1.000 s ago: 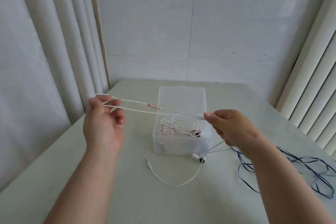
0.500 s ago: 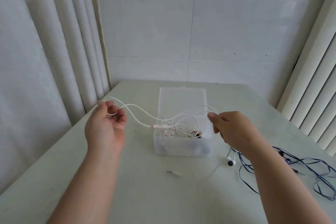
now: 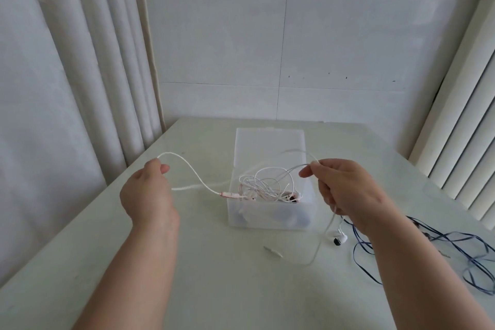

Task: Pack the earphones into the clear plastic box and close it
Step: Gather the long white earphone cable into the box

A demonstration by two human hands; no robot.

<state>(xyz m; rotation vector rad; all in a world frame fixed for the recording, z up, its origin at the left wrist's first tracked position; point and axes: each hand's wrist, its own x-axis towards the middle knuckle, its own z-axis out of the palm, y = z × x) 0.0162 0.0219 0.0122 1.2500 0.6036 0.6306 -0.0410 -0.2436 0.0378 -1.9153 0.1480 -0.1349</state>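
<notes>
Both hands pinch one white cord (image 3: 187,166): left hand (image 3: 146,195) holds a loop, right hand (image 3: 345,190) the other end (slack sags into the open box (image 3: 270,218)).

A pale greenish-white surface (image 3: 214,289) fills the lower half of the frame, smooth and faintly glossy, its far edge meeting the back wall just above the middle of the picture. That wall (image 3: 334,43) is faced with large white tiles parted by thin grey joints, with a few small dark specks along the lowest joint toward the right. Off-white curtains (image 3: 88,61) hang in long vertical folds down the left side of the frame, while a ribbed white panel of upright slats (image 3: 466,147) slants along the right edge, all in soft, even daylight.
</notes>
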